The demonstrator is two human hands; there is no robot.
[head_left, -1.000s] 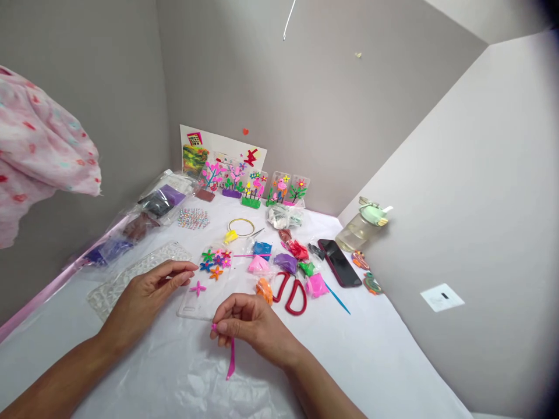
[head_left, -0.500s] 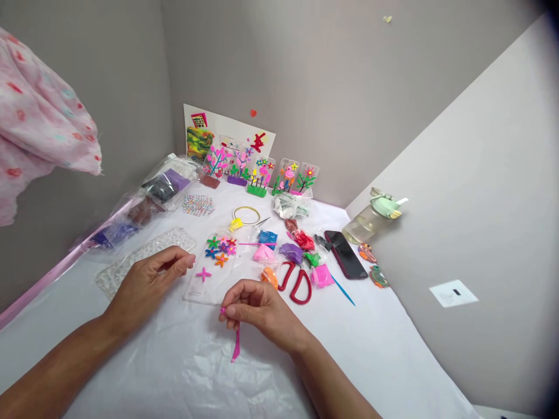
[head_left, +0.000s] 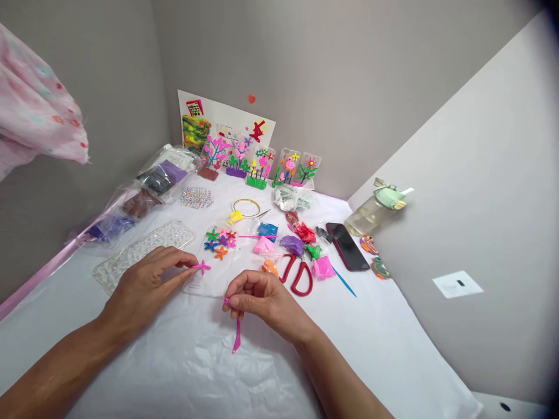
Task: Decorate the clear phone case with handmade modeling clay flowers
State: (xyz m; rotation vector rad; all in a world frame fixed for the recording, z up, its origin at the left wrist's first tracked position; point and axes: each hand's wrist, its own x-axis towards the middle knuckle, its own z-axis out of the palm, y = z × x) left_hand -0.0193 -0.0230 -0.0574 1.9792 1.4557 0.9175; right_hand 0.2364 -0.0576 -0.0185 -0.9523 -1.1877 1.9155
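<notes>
My left hand point(head_left: 151, 282) has its thumb and forefinger together at the left petal of a pink clay flower point(head_left: 204, 267), which lies on a clear phone case point(head_left: 198, 284). Several colourful clay flowers point(head_left: 220, 242) sit on the upper part of that case. Just right of the case's lower edge, my right hand point(head_left: 257, 302) pinches a small pink clay piece point(head_left: 226, 301) between thumb and fingertips. A pink modelling tool point(head_left: 236, 338) hangs down below its curled fingers; its upper part is hidden by them.
Right of the case are bagged clay pieces point(head_left: 292, 245), red-handled scissors point(head_left: 302, 279), a blue tool point(head_left: 344, 281), a phone point(head_left: 347, 247) and a bottle point(head_left: 371, 212). A textured clear case point(head_left: 168, 233) lies at left. Decorated cases point(head_left: 258, 169) stand at the back.
My left hand has moved right and down to the pink flower, its fingertips now at a petal. My right hand keeps its pinch. The whole view has shifted slightly.
</notes>
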